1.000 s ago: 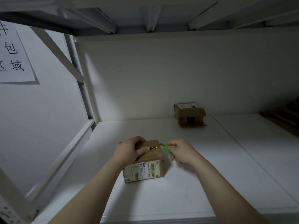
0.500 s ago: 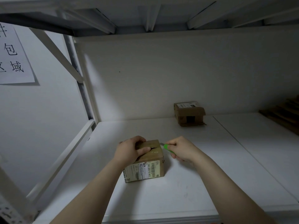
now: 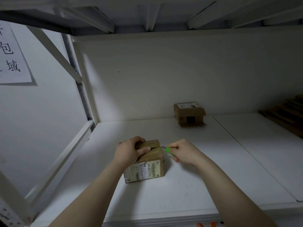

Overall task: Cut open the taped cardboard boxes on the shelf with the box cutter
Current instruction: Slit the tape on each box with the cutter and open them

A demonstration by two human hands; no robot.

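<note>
A small taped cardboard box [image 3: 150, 164] with white labels on its near side sits on the white shelf [image 3: 188, 185]. My left hand [image 3: 129, 151] grips its top from the left, thumb lying across the taped seam. A dark slit shows along that seam. My right hand [image 3: 185, 153] holds a green box cutter [image 3: 168, 151], with its tip at the box's upper right edge. A second small cardboard box [image 3: 189, 114] stands against the back wall, its front flaps loose.
Flat brown cardboard pieces [image 3: 288, 115] are stacked at the far right of the shelf. A white frame post and diagonal brace [image 3: 78, 82] stand at the left, with a paper sign [image 3: 11, 53] on the wall. The upper shelf hangs low overhead.
My right hand and the cutter have shifted slightly along the box's right edge. My left hand stays clamped on the box, which has not moved.
</note>
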